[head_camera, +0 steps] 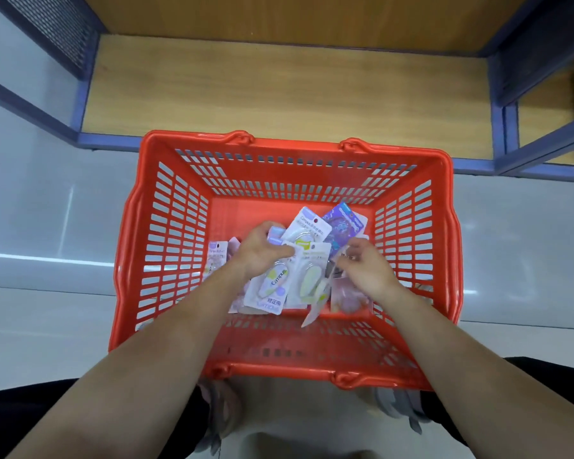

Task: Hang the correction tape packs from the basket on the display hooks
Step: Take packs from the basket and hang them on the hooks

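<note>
Grey floor tiles (pixel 40 293) lie under us, and a low wooden shelf (pixel 279 94) with a blue frame stands just past the basket (pixel 166 226), bare where we can see it. No display hooks are in view, so none of the hanging is done from what shows here.

Our left hand (pixel 262 250) is curled around the tops of several packs (pixel 292 279) at once, thumb pressed on the card of the front one, the bunch fanned downward from the grip. Our right hand (pixel 365 263) is half closed, fingertips pinched at the edge of another pack beside the bunch; whether it truly grips it we cannot tell.

We judge these packs light: thin stiff card with a clear blister over the dispenser. The card should bend if squeezed across its middle, and the glossy faces will likely slide against each other when held in a stack. Best taken near the top edge, but leaving the hang hole free, which is where a hook must pass.

Inside the basket, more packs lie loose on the floor: one flat at the left (pixel 217 256), a purple one (pixel 345 223) tilted toward the far right, pale ones under our right wrist. The far half of the basket is bare.
</note>
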### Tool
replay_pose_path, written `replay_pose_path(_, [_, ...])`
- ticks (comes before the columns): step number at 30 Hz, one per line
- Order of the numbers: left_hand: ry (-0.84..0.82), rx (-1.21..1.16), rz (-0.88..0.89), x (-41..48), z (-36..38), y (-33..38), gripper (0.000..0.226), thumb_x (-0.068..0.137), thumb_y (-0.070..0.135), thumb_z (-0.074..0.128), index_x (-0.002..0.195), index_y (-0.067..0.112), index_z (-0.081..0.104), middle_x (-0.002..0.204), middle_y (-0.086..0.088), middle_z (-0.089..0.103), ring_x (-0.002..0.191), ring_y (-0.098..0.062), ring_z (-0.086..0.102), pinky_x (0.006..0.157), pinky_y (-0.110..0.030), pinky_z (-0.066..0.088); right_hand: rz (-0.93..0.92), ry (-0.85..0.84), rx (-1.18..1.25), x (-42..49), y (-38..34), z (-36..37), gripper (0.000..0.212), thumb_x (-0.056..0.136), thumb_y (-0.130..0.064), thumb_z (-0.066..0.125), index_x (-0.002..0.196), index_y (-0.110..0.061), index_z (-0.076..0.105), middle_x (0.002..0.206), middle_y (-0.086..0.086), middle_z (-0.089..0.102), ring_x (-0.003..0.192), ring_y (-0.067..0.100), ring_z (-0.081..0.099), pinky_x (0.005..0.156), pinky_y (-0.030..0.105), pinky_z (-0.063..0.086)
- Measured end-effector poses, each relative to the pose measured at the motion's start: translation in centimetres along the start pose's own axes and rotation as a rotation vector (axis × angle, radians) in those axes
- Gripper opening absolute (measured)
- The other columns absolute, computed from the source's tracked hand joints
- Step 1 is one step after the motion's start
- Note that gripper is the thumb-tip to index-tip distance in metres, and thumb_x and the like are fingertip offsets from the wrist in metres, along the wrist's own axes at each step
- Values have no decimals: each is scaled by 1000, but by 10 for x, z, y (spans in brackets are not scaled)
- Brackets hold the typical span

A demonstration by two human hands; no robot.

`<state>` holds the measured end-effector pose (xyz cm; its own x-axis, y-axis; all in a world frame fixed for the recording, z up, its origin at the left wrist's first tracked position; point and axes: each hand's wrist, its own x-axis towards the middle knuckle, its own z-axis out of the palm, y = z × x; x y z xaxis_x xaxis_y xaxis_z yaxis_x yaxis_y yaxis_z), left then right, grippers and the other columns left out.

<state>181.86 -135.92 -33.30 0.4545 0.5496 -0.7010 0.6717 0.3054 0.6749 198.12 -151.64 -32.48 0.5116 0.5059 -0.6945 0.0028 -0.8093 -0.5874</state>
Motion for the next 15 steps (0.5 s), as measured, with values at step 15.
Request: replay_pose_path(15, [113, -276, -59, -5, -32, -31, 40, 91, 11, 76, 122, 26, 56, 109, 0, 70, 92, -18, 72, 86, -39, 60, -85, -187, -11, 17, -30, 67, 32, 80, -21, 84, 101, -26, 61, 94, -15, 66, 86, 6, 64, 80, 31, 52])
